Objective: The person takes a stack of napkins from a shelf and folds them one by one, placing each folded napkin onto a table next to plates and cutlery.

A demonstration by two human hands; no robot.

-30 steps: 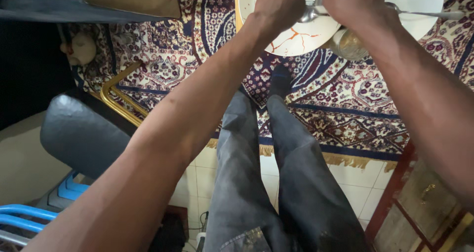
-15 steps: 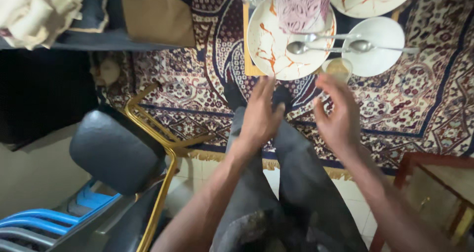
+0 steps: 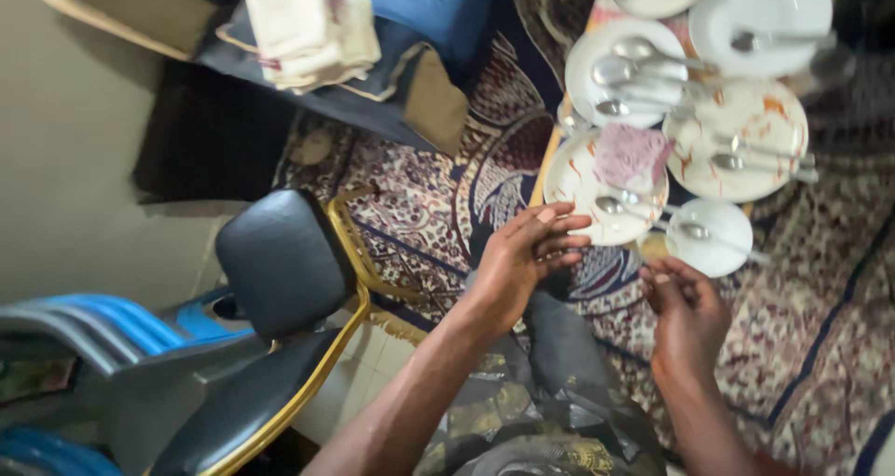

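White marbled plate (image 3: pixel 580 196) is sitting just beyond both hands now: left hand (image 3: pixel 522 257) and right hand (image 3: pixel 685 308) are hovering empty, fingers loosely apart, pulled back off the spoons (image 3: pixel 620 204).

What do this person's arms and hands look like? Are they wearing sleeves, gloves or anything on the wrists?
Both arms are bare all the way down: no sleeves, gloves, watch or bracelets show. The left hand and the right hand are bare too, with no rings that I can make out. The forearms look lean. Below them the person wears dark grey trousers.
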